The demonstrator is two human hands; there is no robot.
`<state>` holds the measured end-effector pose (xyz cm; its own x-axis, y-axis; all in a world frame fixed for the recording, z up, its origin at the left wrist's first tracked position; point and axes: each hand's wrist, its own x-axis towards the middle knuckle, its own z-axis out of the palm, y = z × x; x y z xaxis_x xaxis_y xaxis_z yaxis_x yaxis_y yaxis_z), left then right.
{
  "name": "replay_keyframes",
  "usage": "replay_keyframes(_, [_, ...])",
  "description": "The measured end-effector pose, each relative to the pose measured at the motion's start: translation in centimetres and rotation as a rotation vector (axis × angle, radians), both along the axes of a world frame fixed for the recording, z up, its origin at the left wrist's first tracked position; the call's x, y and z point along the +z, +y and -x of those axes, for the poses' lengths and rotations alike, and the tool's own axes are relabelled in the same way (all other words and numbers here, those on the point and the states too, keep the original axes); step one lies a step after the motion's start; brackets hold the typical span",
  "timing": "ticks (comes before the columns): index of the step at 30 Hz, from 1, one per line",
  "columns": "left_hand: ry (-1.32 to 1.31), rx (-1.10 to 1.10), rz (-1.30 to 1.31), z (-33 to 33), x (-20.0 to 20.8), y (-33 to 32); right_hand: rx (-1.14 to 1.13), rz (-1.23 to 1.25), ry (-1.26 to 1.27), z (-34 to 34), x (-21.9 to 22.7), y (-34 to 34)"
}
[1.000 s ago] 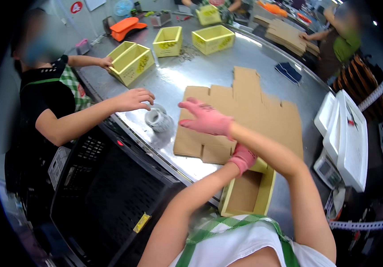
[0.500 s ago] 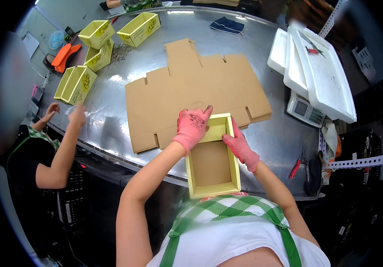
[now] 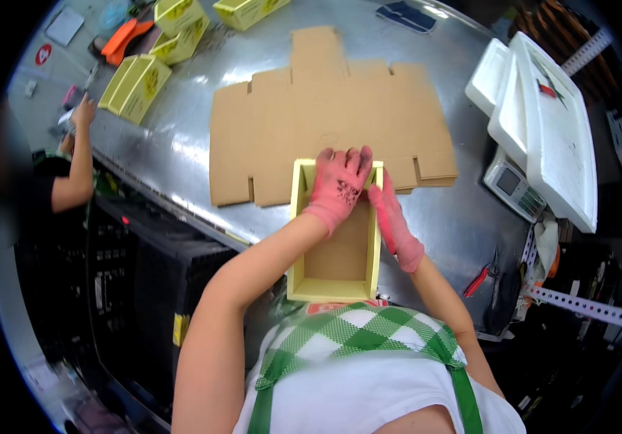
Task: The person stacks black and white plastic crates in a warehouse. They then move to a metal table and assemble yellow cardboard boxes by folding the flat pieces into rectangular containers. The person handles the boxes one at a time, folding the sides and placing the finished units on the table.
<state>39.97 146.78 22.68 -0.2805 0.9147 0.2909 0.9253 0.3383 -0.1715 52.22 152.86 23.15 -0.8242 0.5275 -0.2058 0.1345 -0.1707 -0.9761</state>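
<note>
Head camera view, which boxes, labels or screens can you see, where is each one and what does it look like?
Yellow open box: table's near edge, brown inside, left hand on its far wall, right hand outside its right wall.
Flat cardboard blank: table middle, brown, unfolded.
Yellow boxes: far left, open, rectangular.
Scale screen: right, small, grey.
Round sign: far left, red and white.

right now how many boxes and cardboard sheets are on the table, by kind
yellow open boxes: 5, one under the left hand and right hand, four far left
flat cardboard sheets: 1
white foam trays: 2
total: 8
</note>
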Motion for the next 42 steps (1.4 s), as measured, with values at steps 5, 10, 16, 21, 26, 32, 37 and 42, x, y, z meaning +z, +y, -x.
replay_keyframes(5, [0.058,0.031,-0.094,-0.1,-1.2,0.6,0.017,-0.051,-0.009,-0.4,-0.2,0.2])
replay_keyframes(10, [0.087,-0.016,-0.356,0.2,-2.0,1.0,0.082,-0.073,0.016,-0.6,-0.2,0.4])
replay_keyframes(16, [0.106,-0.029,-0.289,0.4,-2.1,0.9,0.004,0.228,-0.008,0.3,0.3,2.1])
replay_keyframes(21, [0.089,-0.054,-0.307,0.4,-2.5,0.9,0.004,0.508,0.317,2.3,-1.7,1.3])
replay_keyframes(26, [0.138,-0.033,-0.344,0.5,-3.3,1.0,-0.081,0.514,0.216,2.3,-1.5,0.2])
replay_keyframes(32, [0.107,-0.084,-0.464,0.5,-3.5,1.3,-0.181,0.474,0.183,2.3,-2.2,-0.2])
replay_keyframes(37, [0.118,-0.113,-0.466,1.0,-2.9,1.2,-0.190,0.371,0.141,2.3,-2.7,-0.1])
replay_keyframes(42, [0.134,-0.131,-0.506,1.1,-3.1,1.1,-0.190,0.379,0.147,2.3,-2.7,-0.2])
